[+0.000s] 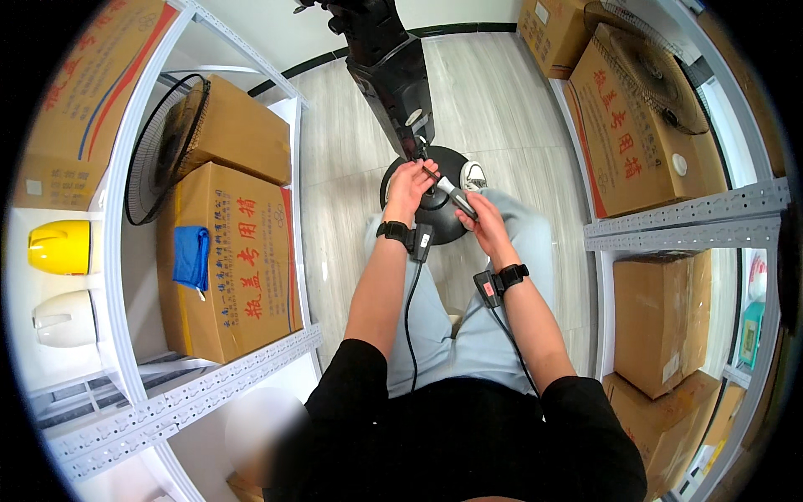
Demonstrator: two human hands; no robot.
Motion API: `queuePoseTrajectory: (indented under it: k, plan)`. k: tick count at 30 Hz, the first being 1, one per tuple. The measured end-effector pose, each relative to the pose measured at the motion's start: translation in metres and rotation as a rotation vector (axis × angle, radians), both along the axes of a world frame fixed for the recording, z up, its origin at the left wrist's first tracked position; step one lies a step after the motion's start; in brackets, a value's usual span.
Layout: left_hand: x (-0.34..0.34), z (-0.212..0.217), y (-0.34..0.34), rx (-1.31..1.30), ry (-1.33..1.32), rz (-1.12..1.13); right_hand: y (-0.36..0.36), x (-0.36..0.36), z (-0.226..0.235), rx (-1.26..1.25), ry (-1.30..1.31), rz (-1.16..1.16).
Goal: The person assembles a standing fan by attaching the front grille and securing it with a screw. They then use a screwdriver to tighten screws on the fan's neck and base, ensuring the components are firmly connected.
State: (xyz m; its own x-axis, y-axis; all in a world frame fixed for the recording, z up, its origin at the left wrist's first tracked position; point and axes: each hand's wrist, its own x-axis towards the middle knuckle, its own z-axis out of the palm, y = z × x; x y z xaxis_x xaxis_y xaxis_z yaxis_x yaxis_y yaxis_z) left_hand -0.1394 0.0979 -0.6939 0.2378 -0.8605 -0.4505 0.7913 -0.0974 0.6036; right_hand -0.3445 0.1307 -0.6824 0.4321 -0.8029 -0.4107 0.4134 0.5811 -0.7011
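A black stand fan body (389,84) rises in front of me, without a grille on it, above a round black base (447,230). My left hand (407,191) is at the lower end of the black housing, its fingers curled in near the tool's tip. What those fingers pinch is too small to make out. In my right hand (487,224) is a screwdriver (459,202) with a grey handle, held slantwise. Its thin shaft points up and left to the left fingertips. Whether the tip touches a screw is hidden.
Metal shelves (180,422) flank me, holding cardboard boxes (226,259). One black fan grille (163,151) leans at the left; another fan grille (657,75) rests at the upper right. A blue cloth (191,258) hangs on a box. Cables (409,326) run from both wrist straps.
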Motion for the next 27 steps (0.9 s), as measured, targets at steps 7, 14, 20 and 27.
queuePoseTrajectory:
  k: [7,14,20,27]
  plan:
    - [0.01,-0.009,0.001,0.012,-0.178,-0.072,0.002,0.005,0.007,0.021,0.03,-0.02]
    - [0.003,-0.001,0.003,-0.017,-0.053,0.0,0.0,0.001,0.001,0.04,0.027,0.022]
    - [0.009,-0.008,0.002,0.034,-0.151,-0.113,0.0,0.002,0.0,0.024,0.026,-0.028]
    - [0.001,0.003,0.001,0.038,-0.027,-0.036,-0.001,-0.002,0.001,0.057,-0.012,-0.022]
